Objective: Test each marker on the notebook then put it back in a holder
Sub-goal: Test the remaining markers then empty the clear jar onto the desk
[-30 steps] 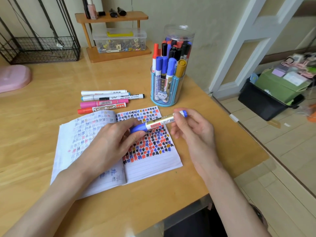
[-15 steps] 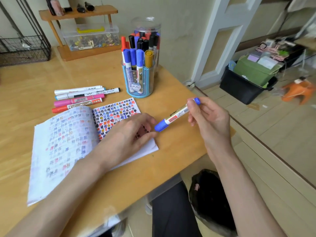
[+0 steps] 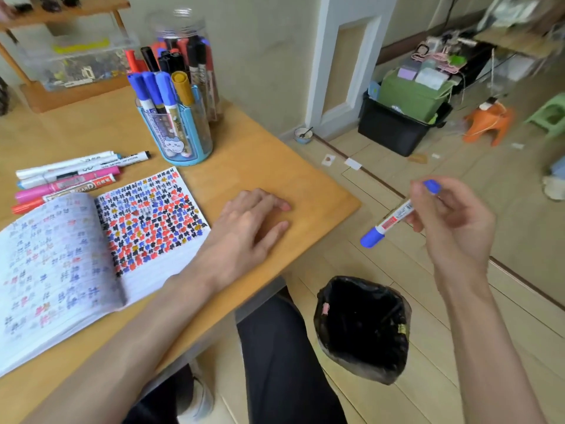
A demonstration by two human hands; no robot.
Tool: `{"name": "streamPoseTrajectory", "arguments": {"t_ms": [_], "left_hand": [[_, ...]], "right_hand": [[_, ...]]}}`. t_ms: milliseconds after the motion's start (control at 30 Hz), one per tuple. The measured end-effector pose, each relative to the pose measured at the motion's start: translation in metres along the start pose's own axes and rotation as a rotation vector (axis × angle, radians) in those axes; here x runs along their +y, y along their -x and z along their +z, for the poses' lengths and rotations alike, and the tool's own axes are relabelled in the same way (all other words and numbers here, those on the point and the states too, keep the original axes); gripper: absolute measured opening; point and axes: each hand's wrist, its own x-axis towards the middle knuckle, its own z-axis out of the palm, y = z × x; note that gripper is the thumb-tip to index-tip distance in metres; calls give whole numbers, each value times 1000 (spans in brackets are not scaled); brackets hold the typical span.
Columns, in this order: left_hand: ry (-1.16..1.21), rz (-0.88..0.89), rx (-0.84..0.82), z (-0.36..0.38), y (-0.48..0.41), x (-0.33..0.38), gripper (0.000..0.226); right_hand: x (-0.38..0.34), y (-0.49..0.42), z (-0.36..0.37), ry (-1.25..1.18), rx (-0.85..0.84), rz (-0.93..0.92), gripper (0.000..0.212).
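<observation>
Marker point(image 3: 394, 216), pinched in right hand point(image 3: 452, 228), has moved beyond table point(image 3: 275, 166) edge; left hand point(image 3: 244, 228), fingers flat, slid off notebook point(image 3: 91, 255).

Left grip point(image 3: 244, 228) flat, palm down, right grip point(image 3: 455, 224) raised, fingers curled, pinching
</observation>
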Motion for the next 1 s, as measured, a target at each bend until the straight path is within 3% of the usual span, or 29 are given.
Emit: {"name": "streamPoseTrajectory", "arguments": {"t_ms": [567,700,833,1000], "left_hand": [[86,-11,-33,1,-7,3,27],[111,-17,-36,-2,-6,3,25],[158,-26,-15,-8,-5,2,19],[168,-67,42,-32,1,-4,21]], "right_hand": [[119,41,-48,753,-184,166,27],[106,38,-37,664,-160,133,22],[63,26,-8,417,-101,64,17],[9,11,58,226,-279,-123,17]]}}
